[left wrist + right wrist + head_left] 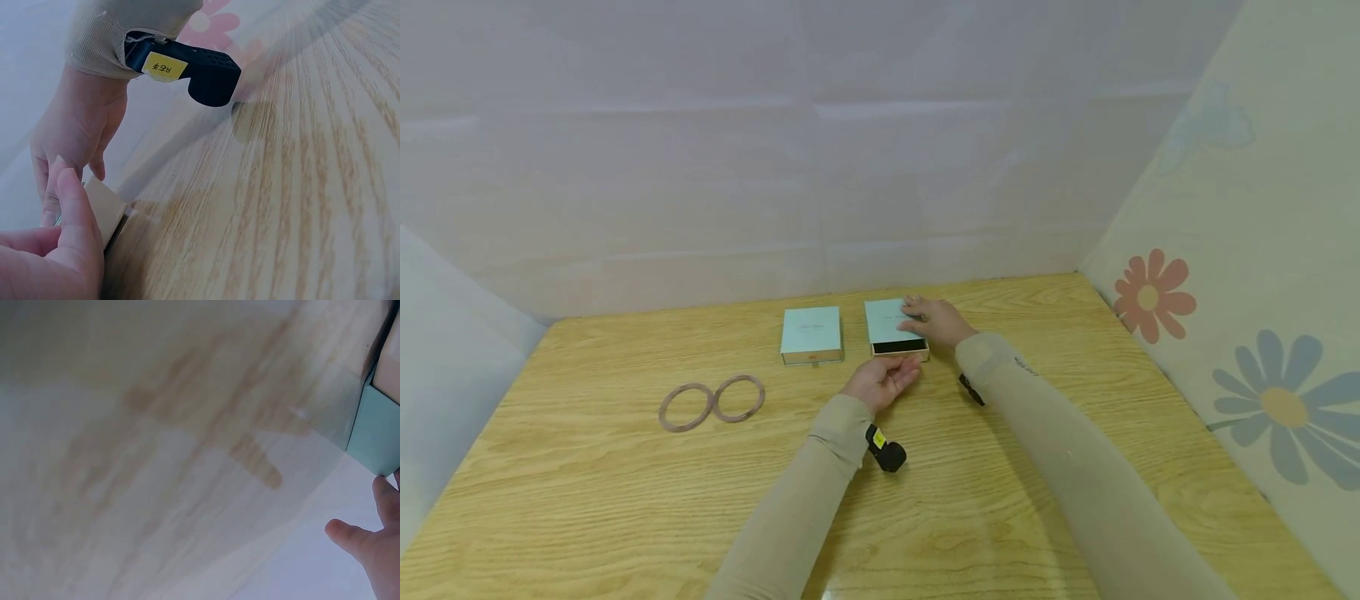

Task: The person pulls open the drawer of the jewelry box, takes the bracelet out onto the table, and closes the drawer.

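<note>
A pale blue drawer-style gift box (883,317) stands at the back of the table, its tray partly out at the front and showing a black inside. My right hand (940,321) holds the blue sleeve over its top right part; in the right wrist view a fingertip meets the sleeve (375,428) at a corner. Palm up, my left hand (883,382) has its fingers at the tray's front edge; in the left wrist view they are close together beside the pale front panel (105,209). The exact contact there is partly hidden.
To the left stands a second pale blue gift box (811,332), closed. Nearer me, two pinkish bangles (687,407) lie side by side on the wooden table (587,517). A pale curtain backs the table, and a flower-patterned wall (1262,250) borders its right side.
</note>
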Demonstrator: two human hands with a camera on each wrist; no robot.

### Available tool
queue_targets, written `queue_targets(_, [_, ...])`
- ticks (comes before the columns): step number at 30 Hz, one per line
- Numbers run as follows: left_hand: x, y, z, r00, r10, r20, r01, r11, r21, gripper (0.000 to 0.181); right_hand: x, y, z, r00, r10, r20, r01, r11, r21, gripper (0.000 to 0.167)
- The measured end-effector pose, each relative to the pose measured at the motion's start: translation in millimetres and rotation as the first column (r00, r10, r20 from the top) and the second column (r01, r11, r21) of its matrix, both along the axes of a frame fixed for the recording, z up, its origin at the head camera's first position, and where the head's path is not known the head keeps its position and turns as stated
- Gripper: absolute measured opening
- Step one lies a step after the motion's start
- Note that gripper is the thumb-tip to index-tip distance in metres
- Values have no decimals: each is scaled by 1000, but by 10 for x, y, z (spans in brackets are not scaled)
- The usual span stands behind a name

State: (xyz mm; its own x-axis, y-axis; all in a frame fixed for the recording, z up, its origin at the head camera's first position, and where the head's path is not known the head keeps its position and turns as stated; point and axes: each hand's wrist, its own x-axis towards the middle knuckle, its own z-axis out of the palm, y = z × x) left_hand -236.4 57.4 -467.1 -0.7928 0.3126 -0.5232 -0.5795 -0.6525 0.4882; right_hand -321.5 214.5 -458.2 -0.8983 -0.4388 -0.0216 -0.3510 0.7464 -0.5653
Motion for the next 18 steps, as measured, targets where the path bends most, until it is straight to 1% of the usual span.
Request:
queue_targets(5, [10, 3, 22, 1000, 15, -4, -15, 1000, 9, 36, -4, 10, -2, 1000, 0, 1, 0, 1000, -7, 56])
queue_targets(9, [1, 6, 28, 1000, 10, -8, -10, 1000, 7, 35, -2, 9, -3, 1000, -9, 0, 9, 1000, -8, 55])
queue_targets(15, [-25, 0, 9, 1000, 7, -15, -6, 1000, 23, 36, 34, 1, 15, 1000, -17, -2, 17, 1000, -24, 54])
queue_targets(18, [-43, -4, 0, 1000, 7, -8, -6, 999, 35, 36, 51, 1, 29, 1000, -14, -5, 14, 1000, -26, 54])
